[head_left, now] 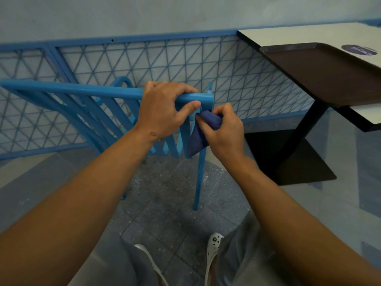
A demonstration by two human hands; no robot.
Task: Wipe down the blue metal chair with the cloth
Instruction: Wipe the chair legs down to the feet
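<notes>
The blue metal chair [82,89] stands in front of me, seen from behind, its top rail running from the left edge to the middle. My left hand [162,108] grips the right end of that rail, fingers over the top and thumb underneath. Just below the rail's right corner, my right hand [222,129] pinches a dark blue cloth [199,137] against the chair's right upright. The lower part of the cloth hangs down beside the back slats. One rear leg [199,182] reaches the floor below.
A blue wire-mesh fence [185,58] runs behind the chair along a pale wall. To the right stands a white table [288,34] with a brown tray [329,75] overhanging its edge, on a black post and base [288,157]. Speckled floor lies below, with my white shoes.
</notes>
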